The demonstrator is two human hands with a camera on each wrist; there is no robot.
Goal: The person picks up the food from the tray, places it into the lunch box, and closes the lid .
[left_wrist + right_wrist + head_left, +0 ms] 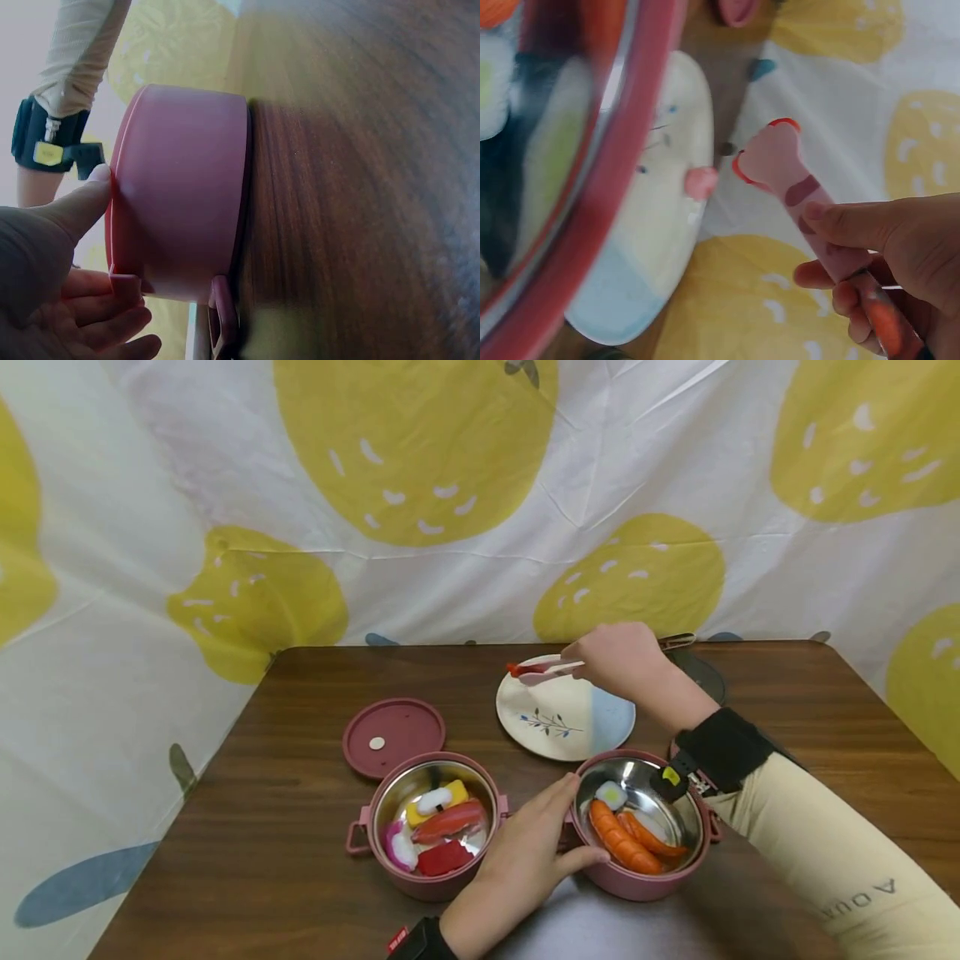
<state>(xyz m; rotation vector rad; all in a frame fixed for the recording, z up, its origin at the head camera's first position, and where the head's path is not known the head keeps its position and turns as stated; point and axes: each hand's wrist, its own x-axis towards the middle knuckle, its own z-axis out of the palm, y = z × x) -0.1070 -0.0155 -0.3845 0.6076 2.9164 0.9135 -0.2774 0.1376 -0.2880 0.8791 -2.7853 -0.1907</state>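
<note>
My right hand (622,656) holds pink paw-tipped tongs (551,672) over the plate (525,714). A small red piece (515,669) sits between the tong tips; in the right wrist view the paw (776,154) mostly hides it. My left hand (521,839) rests against the right pink pot (630,883), thumb at its rim and the other fingers beside its side handle (223,319). Inside that pot lie sausage-like orange pieces (617,839) and a white piece with a green centre (611,795).
A second pink pot (431,885) on the left holds several toy-like food pieces, including a red block (445,858). Behind it lies a dark pink lid (393,727). A dark round thing (701,675) is partly hidden behind my right arm. A lemon-print cloth (450,585) hangs behind the table.
</note>
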